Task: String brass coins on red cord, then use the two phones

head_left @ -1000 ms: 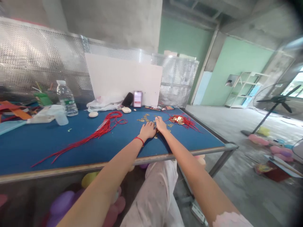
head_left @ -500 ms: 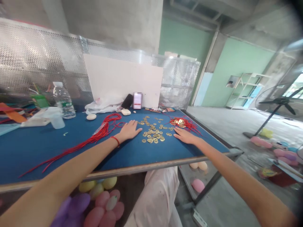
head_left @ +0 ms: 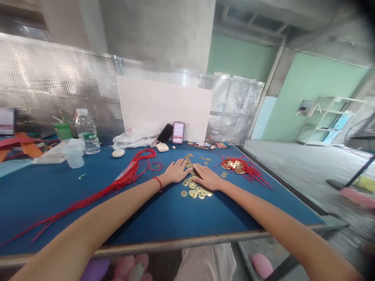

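Observation:
Brass-coloured coins with holes (head_left: 200,191) lie loosely on the blue tabletop (head_left: 140,218). My left hand (head_left: 176,171) rests palm down at their left side, fingers extended, a red cord round its wrist. Just to its right, my right hand (head_left: 207,177) lies flat over some of the coins, its fingers stretched toward the left hand. The two hands almost meet. What is under the palms is hidden. A bundle of red cords (head_left: 125,177) stretches along the left, and a pile of coins tied with red cords (head_left: 238,166) lies to the right.
At the back stand a lit phone (head_left: 178,132), a black object (head_left: 165,133) and a white plastic bag (head_left: 134,138). A water bottle (head_left: 88,134) and a plastic cup (head_left: 74,158) are at the left. The table's front edge (head_left: 164,242) runs below my forearms.
My right hand has moved left over the coins, close to my left hand. Coins are gathered more tightly between and below the hands. The camera view has shifted.

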